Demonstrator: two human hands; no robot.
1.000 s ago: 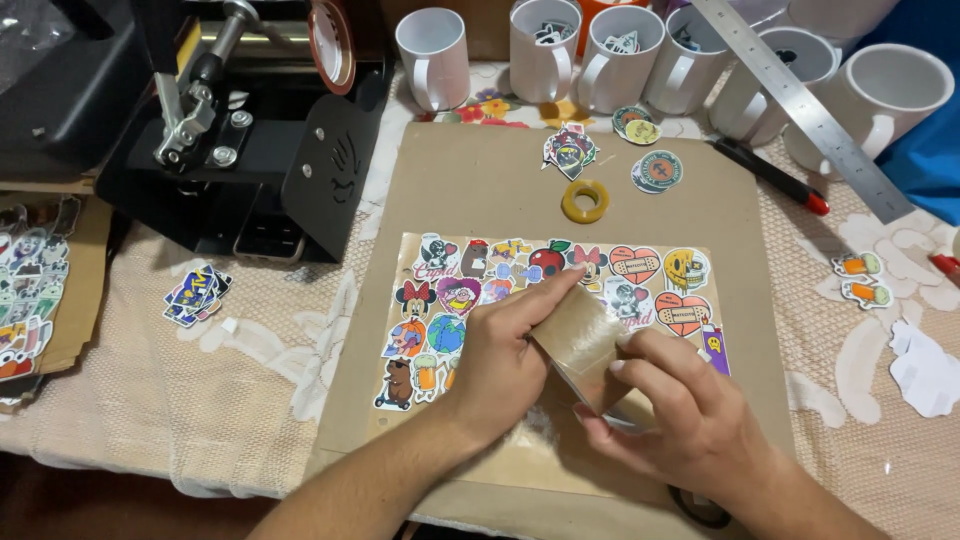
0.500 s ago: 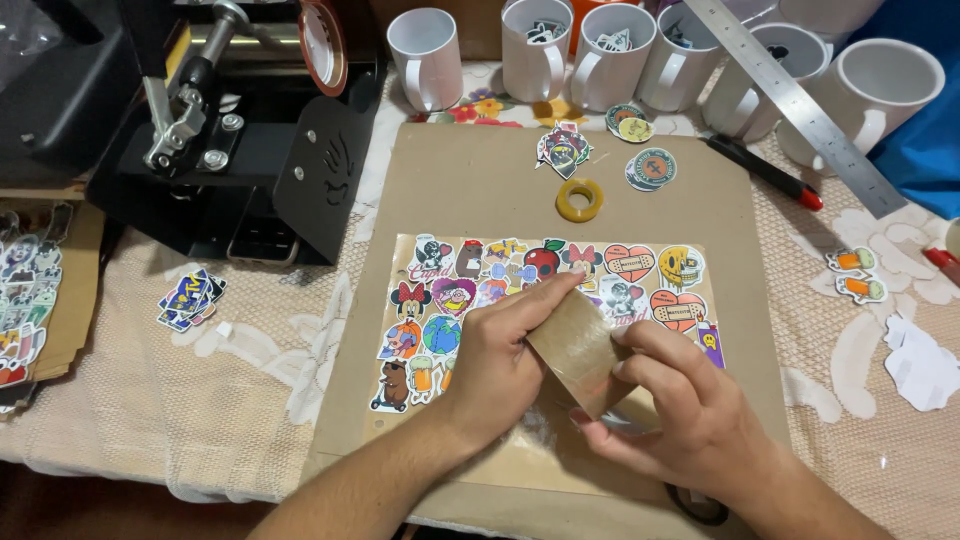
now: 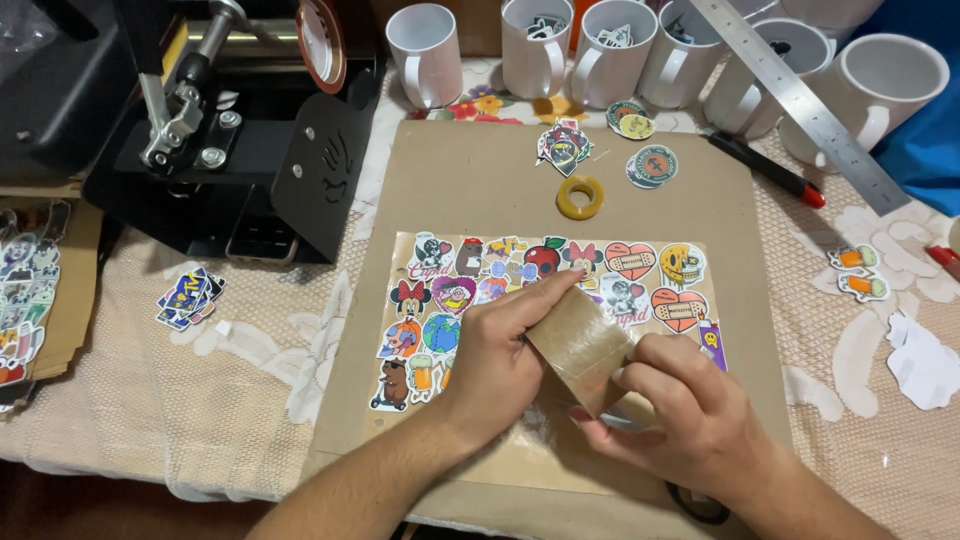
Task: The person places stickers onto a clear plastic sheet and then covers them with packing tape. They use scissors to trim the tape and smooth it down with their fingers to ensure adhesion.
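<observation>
Both hands on the brown tape roll [image 3: 583,345], over the lower right part of the sticker sheet [image 3: 540,290], which lies flat on the brown cardboard board [image 3: 470,185]. My left hand [image 3: 500,350] clasps the roll from its left side, index finger stretched along the top edge; my right hand [image 3: 680,415] pinches it from below and right, fingertips curled at the rim, apparently at the tape's free end. To do this well, I judge: hold the roll steady with the left, draw the tape low and taut with the right, keep it square to the sheet's edge so no crease or bubble sets over the stickers. The roll looks tan, glossy on its outer wrap, tilted with one end raised toward the sheet's middle. The sheet is a glossy rectangle crowded with bright cartoon stickers: hearts, an apple, a yellow face. A small yellow tape ring [image 3: 580,198] sits well apart above it, white mugs [image 3: 425,50] along the far edge.
</observation>
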